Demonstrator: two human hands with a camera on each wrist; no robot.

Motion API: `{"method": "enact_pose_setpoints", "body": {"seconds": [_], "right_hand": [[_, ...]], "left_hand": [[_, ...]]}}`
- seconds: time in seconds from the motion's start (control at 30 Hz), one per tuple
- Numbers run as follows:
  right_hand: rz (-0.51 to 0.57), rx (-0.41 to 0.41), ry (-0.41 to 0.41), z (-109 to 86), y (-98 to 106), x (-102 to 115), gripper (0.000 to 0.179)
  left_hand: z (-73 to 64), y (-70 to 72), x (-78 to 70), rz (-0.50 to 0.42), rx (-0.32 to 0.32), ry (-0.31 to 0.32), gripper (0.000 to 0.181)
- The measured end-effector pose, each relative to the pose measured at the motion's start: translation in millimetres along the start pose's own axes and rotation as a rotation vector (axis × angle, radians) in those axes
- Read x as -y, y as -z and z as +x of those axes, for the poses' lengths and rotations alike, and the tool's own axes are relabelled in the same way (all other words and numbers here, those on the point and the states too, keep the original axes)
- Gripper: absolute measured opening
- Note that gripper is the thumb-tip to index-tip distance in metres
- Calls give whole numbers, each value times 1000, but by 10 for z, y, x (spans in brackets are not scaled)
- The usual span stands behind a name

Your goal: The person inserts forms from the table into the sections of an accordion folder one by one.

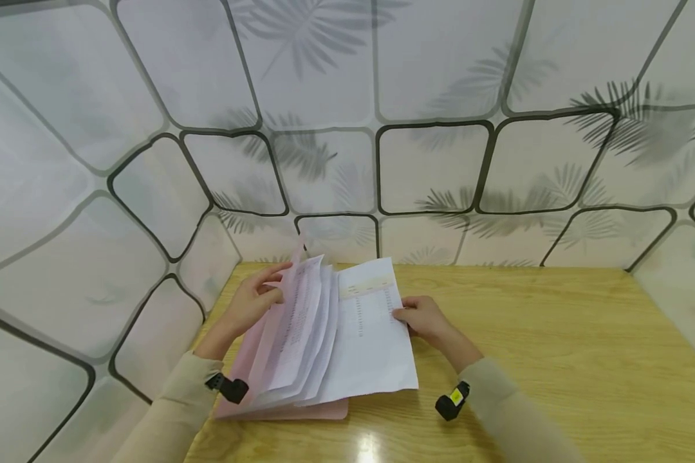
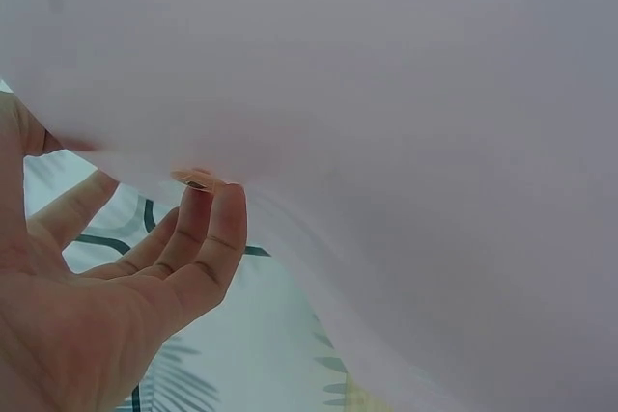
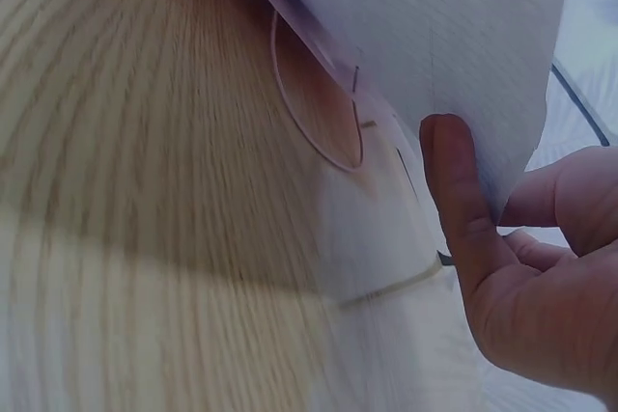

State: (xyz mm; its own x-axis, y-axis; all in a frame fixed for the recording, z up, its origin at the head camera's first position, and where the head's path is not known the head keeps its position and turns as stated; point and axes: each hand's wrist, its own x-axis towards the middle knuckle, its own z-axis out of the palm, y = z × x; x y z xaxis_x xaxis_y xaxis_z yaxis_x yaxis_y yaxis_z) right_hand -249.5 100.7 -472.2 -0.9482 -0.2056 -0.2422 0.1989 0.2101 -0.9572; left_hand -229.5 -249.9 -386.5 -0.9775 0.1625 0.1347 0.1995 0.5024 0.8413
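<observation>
A pink folder [image 1: 318, 411] lies open on the wooden table, with several printed white sheets fanned out inside it. My left hand [image 1: 250, 303] holds the raised pink cover [image 1: 260, 366] by its edge. In the left wrist view that translucent cover [image 2: 406, 123] fills most of the picture, and the fingertips [image 2: 229, 202] meet its lower edge. On the other side, my right hand [image 1: 428, 319] pinches the right edge of a white printed sheet [image 1: 376, 354]. The right wrist view shows this sheet [image 3: 463, 36] lifted off the table, between thumb and fingers.
The wooden table [image 1: 533, 347] stretches away to the right. Patterned cloth [image 1: 434, 167] with leaf prints hangs behind and at both sides. A thin loop [image 3: 280, 74] dangles beneath the folder in the right wrist view. Each wrist carries a small black camera [image 1: 234, 390].
</observation>
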Motion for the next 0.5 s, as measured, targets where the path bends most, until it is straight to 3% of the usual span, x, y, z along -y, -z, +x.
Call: {"method": "enact_pose_setpoints", "body": {"seconds": [0.33, 0.5], "right_hand": [[-24, 5, 20, 3, -285, 56, 30], [-42, 93, -19, 22, -324, 61, 34]], "left_hand": [[15, -20, 12, -4, -7, -9, 61], [14, -15, 9, -8, -7, -7, 61]]}}
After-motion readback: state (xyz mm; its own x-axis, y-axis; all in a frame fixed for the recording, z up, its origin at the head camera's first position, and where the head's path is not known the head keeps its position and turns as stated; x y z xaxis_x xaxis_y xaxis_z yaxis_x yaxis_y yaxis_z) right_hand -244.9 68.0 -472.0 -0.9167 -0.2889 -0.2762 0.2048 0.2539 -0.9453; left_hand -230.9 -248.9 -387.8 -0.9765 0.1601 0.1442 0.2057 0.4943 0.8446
